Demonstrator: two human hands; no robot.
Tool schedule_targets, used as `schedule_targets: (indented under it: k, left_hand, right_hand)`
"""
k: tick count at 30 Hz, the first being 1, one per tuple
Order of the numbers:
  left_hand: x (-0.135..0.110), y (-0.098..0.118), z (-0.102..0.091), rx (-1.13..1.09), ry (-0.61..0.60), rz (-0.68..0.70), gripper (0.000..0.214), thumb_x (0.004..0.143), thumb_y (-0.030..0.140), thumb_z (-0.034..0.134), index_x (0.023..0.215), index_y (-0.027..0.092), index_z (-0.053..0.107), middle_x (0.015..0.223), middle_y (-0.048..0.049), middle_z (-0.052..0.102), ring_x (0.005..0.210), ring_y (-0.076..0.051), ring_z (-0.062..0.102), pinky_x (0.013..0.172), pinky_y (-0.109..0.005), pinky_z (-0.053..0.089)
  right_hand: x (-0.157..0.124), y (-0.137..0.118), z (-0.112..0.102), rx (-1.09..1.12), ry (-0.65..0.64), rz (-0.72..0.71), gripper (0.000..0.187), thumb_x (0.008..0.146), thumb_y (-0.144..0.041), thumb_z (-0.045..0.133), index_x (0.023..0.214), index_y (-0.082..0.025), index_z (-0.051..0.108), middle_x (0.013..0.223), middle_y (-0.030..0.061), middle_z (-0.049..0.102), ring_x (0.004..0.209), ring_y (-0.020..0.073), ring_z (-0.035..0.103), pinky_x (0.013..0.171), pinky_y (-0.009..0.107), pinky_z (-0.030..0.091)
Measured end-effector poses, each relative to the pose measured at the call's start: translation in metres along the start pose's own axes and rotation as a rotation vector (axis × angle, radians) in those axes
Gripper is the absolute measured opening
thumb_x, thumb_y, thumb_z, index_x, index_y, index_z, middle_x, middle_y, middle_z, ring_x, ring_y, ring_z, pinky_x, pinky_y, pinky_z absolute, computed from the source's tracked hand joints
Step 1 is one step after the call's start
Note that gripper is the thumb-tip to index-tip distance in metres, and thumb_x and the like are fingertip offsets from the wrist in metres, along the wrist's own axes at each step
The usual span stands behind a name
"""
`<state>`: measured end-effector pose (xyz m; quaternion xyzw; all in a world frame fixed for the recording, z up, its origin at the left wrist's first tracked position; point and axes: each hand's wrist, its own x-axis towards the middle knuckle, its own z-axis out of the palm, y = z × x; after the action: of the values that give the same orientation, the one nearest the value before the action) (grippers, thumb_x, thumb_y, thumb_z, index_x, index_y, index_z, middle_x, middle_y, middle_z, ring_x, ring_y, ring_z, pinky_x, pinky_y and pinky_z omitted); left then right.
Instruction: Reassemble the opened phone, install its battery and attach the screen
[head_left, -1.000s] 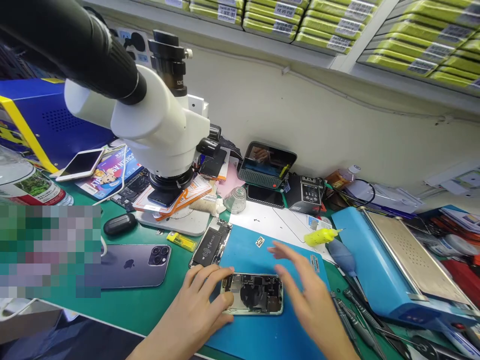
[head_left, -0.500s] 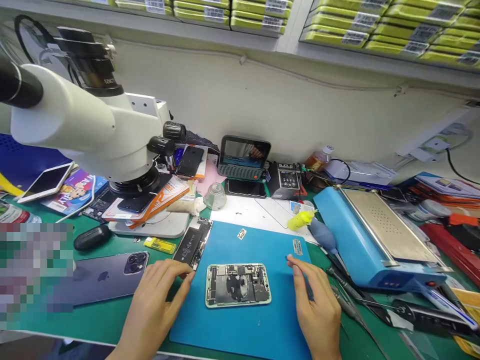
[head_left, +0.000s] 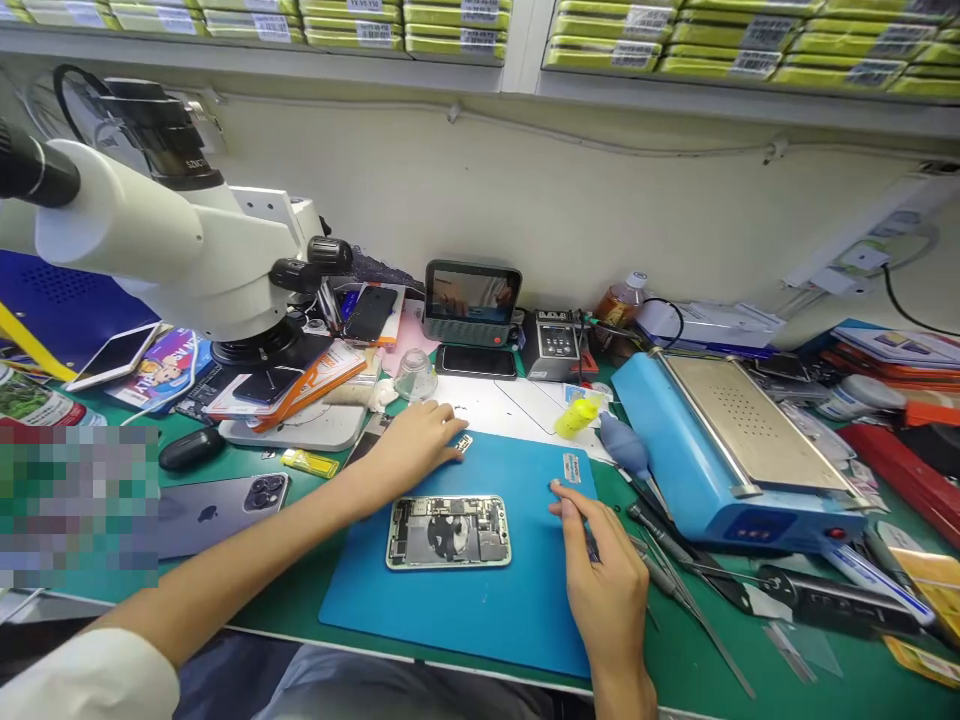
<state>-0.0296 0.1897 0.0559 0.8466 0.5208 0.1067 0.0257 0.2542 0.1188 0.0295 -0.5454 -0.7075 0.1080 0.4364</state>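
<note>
My left hand (head_left: 424, 440) reaches over the mat's far edge, thumb and forefinger apart around a small metal plate (head_left: 466, 443); whether they touch it I cannot tell. An opened phone (head_left: 448, 533) lies on the blue mat (head_left: 450, 610), its circuit boards and a round black-and-white patch showing. To its right, my right hand (head_left: 606, 570) rests at the mat's side with curled fingers. Something dark shows inside that hand, mostly hidden. Just beyond its fingertips lies another small metal plate (head_left: 572, 468). My left forearm partly covers a dark phone part (head_left: 373, 435).
A microscope (head_left: 172, 240) overhangs the left side. Below it are a purple phone (head_left: 217, 510), a black mouse (head_left: 191, 449) and a yellow lighter (head_left: 310, 463). On the right stand a blue heating plate machine (head_left: 735, 450), a blower bulb (head_left: 624, 445) and several tools.
My left hand has moved from the mat's left side forward and right to the small metal plate. My right hand stays beside the mat. The camera view has shifted; the opened phone lies as before.
</note>
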Motion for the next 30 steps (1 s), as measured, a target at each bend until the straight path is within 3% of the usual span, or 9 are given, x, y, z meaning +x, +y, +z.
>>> schedule_targets:
  k: [5,10,14,17,19,22,26,30]
  left_hand:
    - [0.002,0.002,0.006,-0.035,-0.065,0.058,0.035,0.107,0.039,0.073,0.134,0.019,0.07,0.134,-0.01,0.072,0.115,-0.025,0.074,0.099,-0.048,0.065]
    - [-0.017,-0.002,-0.007,-0.075,0.001,0.008,0.035,0.11,0.032,0.067,0.144,0.021,0.066,0.135,-0.0096,0.074,0.119,-0.026,0.073,0.104,-0.049,0.062]
    - [-0.062,-0.014,-0.031,-0.038,0.077,-0.184,0.026,0.116,0.029,0.051,0.126,0.024,0.074,0.123,-0.0077,0.08,0.115,-0.027,0.074,0.101,-0.043,0.058]
    - [-0.11,-0.015,-0.039,0.019,0.118,-0.396,0.027,0.116,0.036,0.048,0.11,0.022,0.07,0.103,-0.006,0.08,0.094,-0.026,0.077,0.079,-0.036,0.056]
    - [-0.138,-0.009,-0.033,0.038,0.115,-0.503,0.024,0.116,0.036,0.047,0.11,0.024,0.067,0.095,-0.0019,0.079,0.08,-0.022,0.076,0.066,-0.032,0.051]
    - [-0.158,0.003,-0.015,0.074,0.127,-0.585,0.022,0.114,0.039,0.05,0.122,0.024,0.064,0.113,-0.0056,0.079,0.096,-0.025,0.079,0.072,-0.034,0.056]
    - [-0.156,0.015,0.008,0.129,0.127,-0.651,0.041,0.109,0.049,0.063,0.137,0.02,0.062,0.124,-0.014,0.075,0.108,-0.034,0.076,0.085,-0.043,0.059]
    - [-0.151,0.02,0.017,0.148,0.131,-0.697,0.049,0.106,0.047,0.068,0.146,0.019,0.057,0.121,-0.0146,0.071,0.108,-0.036,0.074,0.087,-0.044,0.06]
  right_hand:
    - [0.0,-0.002,0.0,0.019,-0.016,0.014,0.029,0.114,-0.037,0.054,0.121,-0.024,0.079,0.107,0.0074,0.083,0.1,0.0236,0.08,0.089,0.036,0.064]
    - [0.0,-0.002,0.0,0.019,-0.025,0.019,0.029,0.114,-0.038,0.054,0.12,-0.024,0.079,0.107,0.0074,0.083,0.1,0.0236,0.08,0.09,0.036,0.065]
    - [-0.001,0.003,0.002,0.017,-0.019,0.007,0.028,0.114,-0.039,0.055,0.121,-0.027,0.079,0.107,0.0064,0.083,0.097,0.0229,0.08,0.088,0.035,0.065]
    - [-0.002,0.007,0.005,0.022,-0.012,-0.006,0.028,0.113,-0.042,0.056,0.123,-0.029,0.079,0.106,0.0055,0.083,0.093,0.0227,0.08,0.084,0.035,0.066]
    - [-0.002,0.007,0.007,0.024,-0.024,-0.011,0.03,0.112,-0.044,0.058,0.128,-0.03,0.078,0.105,0.0055,0.084,0.091,0.0237,0.081,0.082,0.035,0.066]
    - [-0.001,0.005,0.007,0.009,-0.091,0.009,0.036,0.112,-0.049,0.057,0.137,-0.029,0.074,0.109,0.0062,0.085,0.095,0.0257,0.082,0.08,0.037,0.068]
    - [0.001,0.004,0.006,-0.011,-0.131,0.018,0.04,0.111,-0.054,0.055,0.136,-0.029,0.074,0.11,0.0056,0.086,0.097,0.0258,0.083,0.075,0.034,0.068]
    - [0.002,0.006,0.005,-0.03,-0.123,0.052,0.043,0.111,-0.058,0.055,0.135,-0.029,0.075,0.108,0.0052,0.087,0.093,0.0257,0.085,0.074,0.033,0.069]
